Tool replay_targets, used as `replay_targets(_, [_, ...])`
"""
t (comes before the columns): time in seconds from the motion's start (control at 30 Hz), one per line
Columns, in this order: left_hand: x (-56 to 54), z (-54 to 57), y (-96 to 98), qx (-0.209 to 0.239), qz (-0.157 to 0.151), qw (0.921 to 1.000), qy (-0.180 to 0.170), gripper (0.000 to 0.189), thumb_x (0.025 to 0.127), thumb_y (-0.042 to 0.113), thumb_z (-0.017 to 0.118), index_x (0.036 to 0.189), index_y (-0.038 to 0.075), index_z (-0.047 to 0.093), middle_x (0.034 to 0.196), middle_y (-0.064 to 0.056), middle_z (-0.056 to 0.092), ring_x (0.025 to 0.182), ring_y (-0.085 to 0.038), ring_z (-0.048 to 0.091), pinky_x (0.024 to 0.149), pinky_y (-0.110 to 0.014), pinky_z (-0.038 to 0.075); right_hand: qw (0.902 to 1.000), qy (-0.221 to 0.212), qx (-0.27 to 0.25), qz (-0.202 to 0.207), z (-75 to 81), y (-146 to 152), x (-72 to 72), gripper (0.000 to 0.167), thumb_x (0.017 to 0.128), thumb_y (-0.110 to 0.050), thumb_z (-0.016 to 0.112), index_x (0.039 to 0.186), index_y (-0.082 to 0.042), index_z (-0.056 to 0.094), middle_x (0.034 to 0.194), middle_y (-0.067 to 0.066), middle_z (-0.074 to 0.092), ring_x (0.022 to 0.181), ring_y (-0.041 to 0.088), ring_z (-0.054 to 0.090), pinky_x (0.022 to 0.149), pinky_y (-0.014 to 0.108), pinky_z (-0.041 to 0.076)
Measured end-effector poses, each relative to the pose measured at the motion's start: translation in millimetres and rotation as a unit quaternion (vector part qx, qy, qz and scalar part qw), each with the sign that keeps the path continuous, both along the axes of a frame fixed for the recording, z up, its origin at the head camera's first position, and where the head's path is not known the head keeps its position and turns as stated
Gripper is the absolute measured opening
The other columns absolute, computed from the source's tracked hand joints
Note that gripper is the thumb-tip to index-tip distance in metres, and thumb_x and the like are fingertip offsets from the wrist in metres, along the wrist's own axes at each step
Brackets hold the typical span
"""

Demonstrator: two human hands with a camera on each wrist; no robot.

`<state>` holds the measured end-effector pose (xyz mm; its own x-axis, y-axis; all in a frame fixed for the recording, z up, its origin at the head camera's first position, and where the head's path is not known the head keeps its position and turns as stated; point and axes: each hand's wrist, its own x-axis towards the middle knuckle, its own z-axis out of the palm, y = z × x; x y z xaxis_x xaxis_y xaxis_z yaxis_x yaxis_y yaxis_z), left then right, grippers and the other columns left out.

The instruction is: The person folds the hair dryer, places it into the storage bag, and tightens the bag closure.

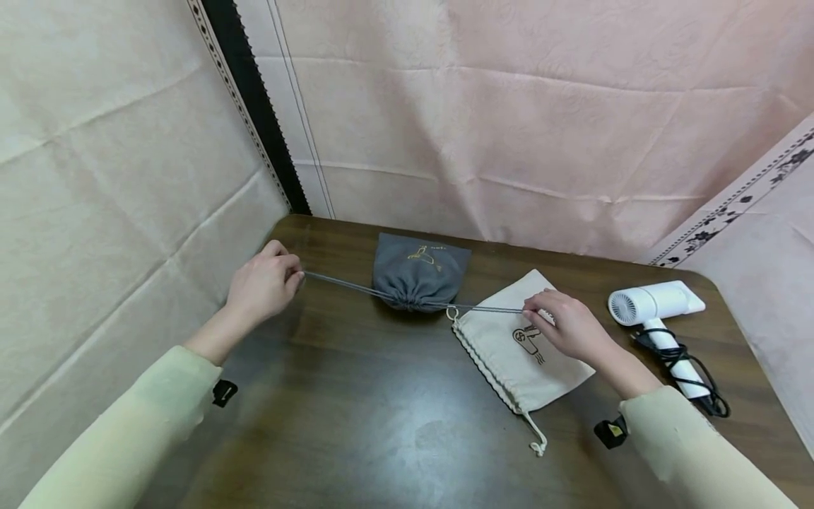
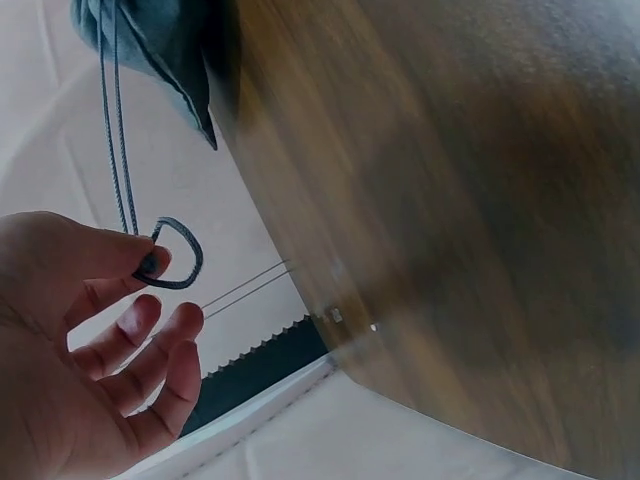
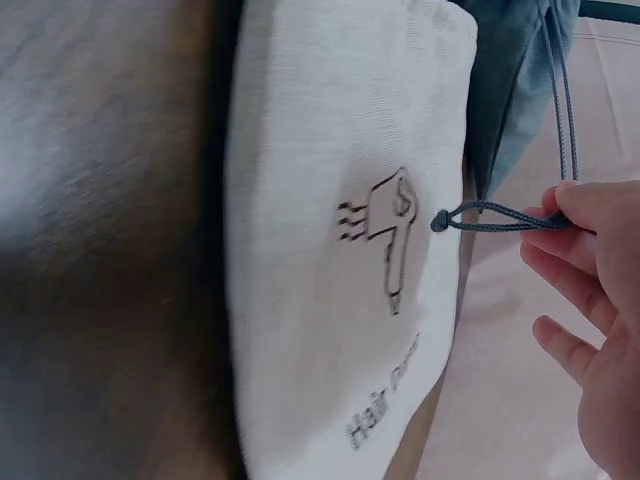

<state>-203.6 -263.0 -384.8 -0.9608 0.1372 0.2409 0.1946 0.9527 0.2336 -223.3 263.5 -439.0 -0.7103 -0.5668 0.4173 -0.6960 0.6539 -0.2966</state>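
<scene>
A dark grey drawstring pouch [image 1: 416,268] with a gold print lies near the table's back edge, its mouth gathered tight and facing me. Its cords stretch taut to both sides. My left hand [image 1: 266,279] pinches the left cord [image 2: 180,252] between thumb and forefinger; a small loop sticks out past the fingertips. On the other side my right hand [image 1: 566,325] pinches the right cord [image 3: 490,216], whose knotted end hangs free. Below the right hand lies a flat cream drawstring bag [image 1: 509,353], printed with a hair dryer and lettering.
A white hair dryer [image 1: 655,302] lies at the table's right, its black power cord [image 1: 683,353] wound round the handle. The brown wooden table [image 1: 356,424] meets pale cloth hangings [image 1: 509,141] at the back and sides.
</scene>
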Motion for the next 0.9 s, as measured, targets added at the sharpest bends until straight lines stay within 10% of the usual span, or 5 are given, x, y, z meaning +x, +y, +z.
replay_targets(0.4, [-15.0, 1.0, 19.4, 0.084, -0.015, 0.9963, 0.010, 0.015, 0.104, 0.016, 0.067, 0.102, 0.004, 0.075, 0.107, -0.015, 0.063, 0.083, -0.032, 0.064, 0.068, -0.050, 0.053, 0.9990, -0.018, -0.041, -0.005, 28.0, -36.9, -15.5, 0.004, 0.101, -0.009, 0.074, 0.102, -0.008, 0.077, 0.096, 0.004, 0.076, 0.089, 0.023, 0.072, 0.077, 0.047, 0.057])
replay_targets(0.9, [-30.3, -10.6, 45.8, 0.079, -0.033, 0.9963, -0.011, 0.016, 0.105, 0.022, 0.070, 0.107, 0.007, 0.077, 0.110, -0.012, 0.066, 0.083, -0.030, 0.067, 0.065, -0.048, 0.056, 0.9996, -0.002, 0.005, 0.029, 38.4, -102.9, -52.8, 0.009, 0.103, -0.014, 0.072, 0.106, -0.007, 0.078, 0.098, 0.008, 0.076, 0.092, 0.028, 0.069, 0.084, 0.049, 0.056])
